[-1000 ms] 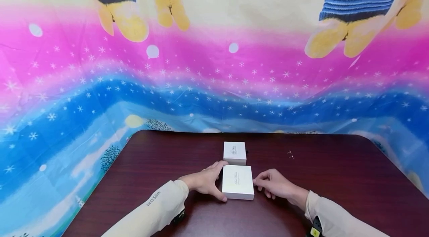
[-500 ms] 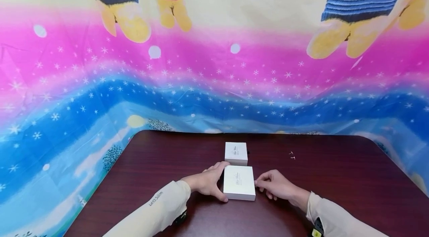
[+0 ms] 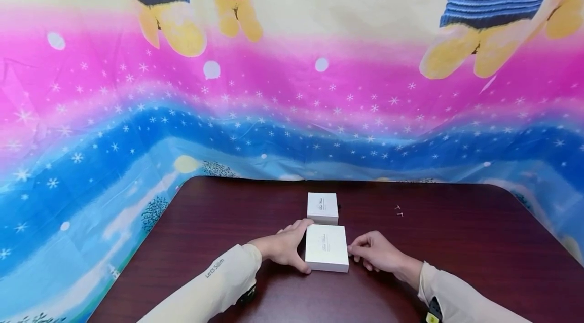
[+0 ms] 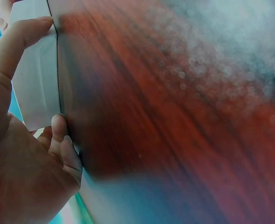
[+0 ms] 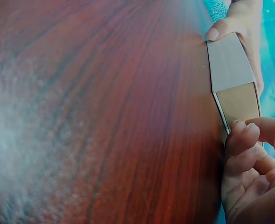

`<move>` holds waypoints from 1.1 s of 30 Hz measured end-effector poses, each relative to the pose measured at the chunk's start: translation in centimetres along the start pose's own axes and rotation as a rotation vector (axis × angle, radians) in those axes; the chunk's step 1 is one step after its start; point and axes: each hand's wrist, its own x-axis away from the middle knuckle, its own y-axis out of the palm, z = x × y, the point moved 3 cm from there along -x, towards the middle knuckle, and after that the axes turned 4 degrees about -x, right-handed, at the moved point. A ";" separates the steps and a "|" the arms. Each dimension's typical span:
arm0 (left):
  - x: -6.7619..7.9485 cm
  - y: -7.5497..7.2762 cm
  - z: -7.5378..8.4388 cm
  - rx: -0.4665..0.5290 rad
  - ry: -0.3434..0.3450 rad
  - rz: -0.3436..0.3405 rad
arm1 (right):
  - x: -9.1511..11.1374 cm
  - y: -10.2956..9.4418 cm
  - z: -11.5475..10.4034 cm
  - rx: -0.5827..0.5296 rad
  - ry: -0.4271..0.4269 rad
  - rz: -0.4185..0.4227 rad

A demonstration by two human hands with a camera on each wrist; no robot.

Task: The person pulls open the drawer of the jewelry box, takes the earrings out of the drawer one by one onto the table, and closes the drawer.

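We see white on the front box (image 3: 326, 248) and the rear box (image 3: 322, 204), their tops printed in fine dark script; an end panel (image 5: 240, 102) of the front box shows tan to us. Our desk (image 3: 470, 231) is dark reddish brown, streaked with darker wood grain. The backdrop (image 3: 274, 79) gives us cream, pink and blue bands, white snowflakes, and yellow figures in blue-striped or pink-striped tops. Our sleeves (image 3: 205, 282) are cream, the left dark-lettered.

left fingers (image 4: 59, 125): holding pale box (image 4: 38, 79) | surface: reddish wood-grain table (image 4: 146, 112)
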 end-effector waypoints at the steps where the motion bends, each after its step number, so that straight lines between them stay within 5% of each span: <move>1: 0.0 0.0 0.0 -0.001 0.000 -0.001 | 0.0 0.0 0.0 -0.001 0.003 0.000; 33: 0.1 -0.1 0.1 -0.003 -0.003 -0.003 | -0.1 0.0 0.2 -0.073 0.013 0.008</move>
